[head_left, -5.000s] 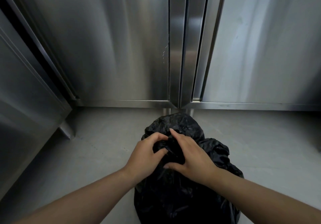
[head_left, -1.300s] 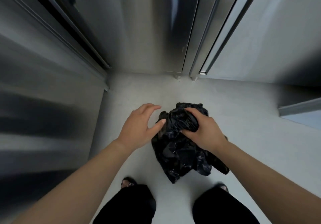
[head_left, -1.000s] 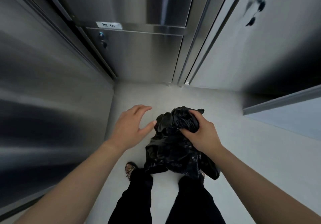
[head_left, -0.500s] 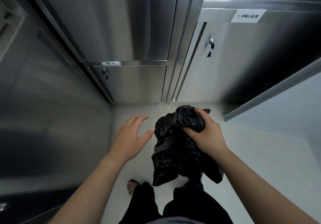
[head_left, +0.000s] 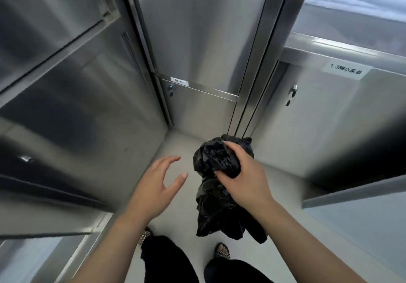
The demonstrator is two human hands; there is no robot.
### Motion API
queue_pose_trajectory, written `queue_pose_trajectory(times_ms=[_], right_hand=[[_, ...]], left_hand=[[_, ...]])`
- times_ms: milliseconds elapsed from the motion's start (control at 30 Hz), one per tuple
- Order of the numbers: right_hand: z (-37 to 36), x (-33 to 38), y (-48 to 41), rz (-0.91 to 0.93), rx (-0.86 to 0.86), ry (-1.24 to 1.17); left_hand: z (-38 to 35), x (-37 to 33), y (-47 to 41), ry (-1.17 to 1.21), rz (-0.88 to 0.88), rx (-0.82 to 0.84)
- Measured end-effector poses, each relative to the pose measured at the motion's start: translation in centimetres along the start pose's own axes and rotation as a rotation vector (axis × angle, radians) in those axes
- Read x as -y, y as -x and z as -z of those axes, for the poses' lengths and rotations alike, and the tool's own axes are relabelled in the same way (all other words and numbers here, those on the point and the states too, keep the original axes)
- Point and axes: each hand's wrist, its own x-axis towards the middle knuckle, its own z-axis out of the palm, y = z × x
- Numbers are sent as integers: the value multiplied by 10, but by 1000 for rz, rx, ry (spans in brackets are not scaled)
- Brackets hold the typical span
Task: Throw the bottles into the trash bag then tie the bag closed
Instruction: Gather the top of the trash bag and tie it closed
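Note:
A black trash bag [head_left: 216, 203] hangs in the air above the floor, gathered at its top. My right hand [head_left: 243, 177] is closed around the bunched neck of the bag and carries its weight. My left hand [head_left: 156, 186] floats a little to the left of the bag with fingers spread, touching nothing. No bottles are visible; the bag's contents are hidden by the black plastic.
Stainless steel cabinets [head_left: 197, 52] wall in a narrow corner ahead and to the left. A lower cabinet with a white label [head_left: 346, 72] stands at the right. My legs and shoes [head_left: 222, 249] are on the grey floor [head_left: 296, 227] below the bag.
The bag has gone from resting on the floor under both hands to hanging from my right hand. My left hand let go and drew away. The view rose as I stood up.

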Motion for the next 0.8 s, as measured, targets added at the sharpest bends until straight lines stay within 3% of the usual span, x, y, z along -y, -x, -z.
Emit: queue_pose_trajectory(times_ms=[400,800], right_hand=[[-33,35,41,293,386,14],[-100,82,203,613,745,80]], left_hand=[[15,-9,145,-83,328,-309],[-2,-12,395,-79,644,-633]])
